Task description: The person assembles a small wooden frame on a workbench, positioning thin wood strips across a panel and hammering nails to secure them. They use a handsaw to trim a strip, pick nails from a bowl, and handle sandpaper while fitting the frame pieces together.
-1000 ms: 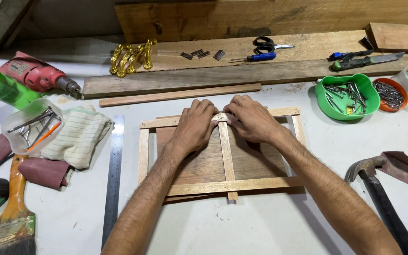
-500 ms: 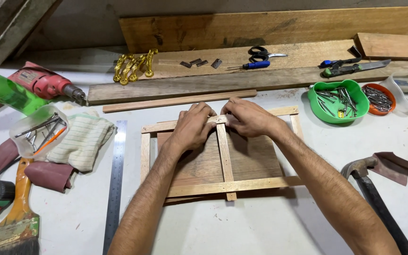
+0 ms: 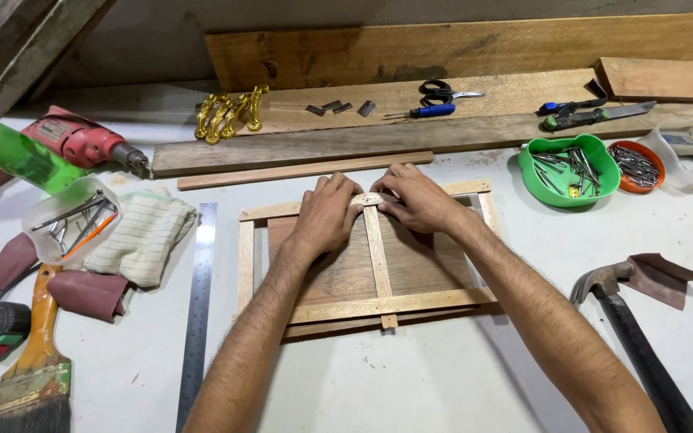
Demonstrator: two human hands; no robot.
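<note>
Both hands, left hand (image 3: 326, 212) and right hand (image 3: 419, 196), have fingertips pressed together on the far joint of the wooden frame (image 3: 378, 256), mid-surface. I'd keep the centre strip (image 3: 378, 265) square and press evenly so it doesn't skew.

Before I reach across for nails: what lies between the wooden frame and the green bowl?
Head view: only bare white table between the wooden frame and the green bowl.

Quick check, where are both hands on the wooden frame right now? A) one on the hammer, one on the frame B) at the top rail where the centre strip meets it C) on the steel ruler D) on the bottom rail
B: the left hand and right hand press together on the wooden frame at its top rail, right at the centre strip; the hammer and the steel ruler lie untouched.
</note>
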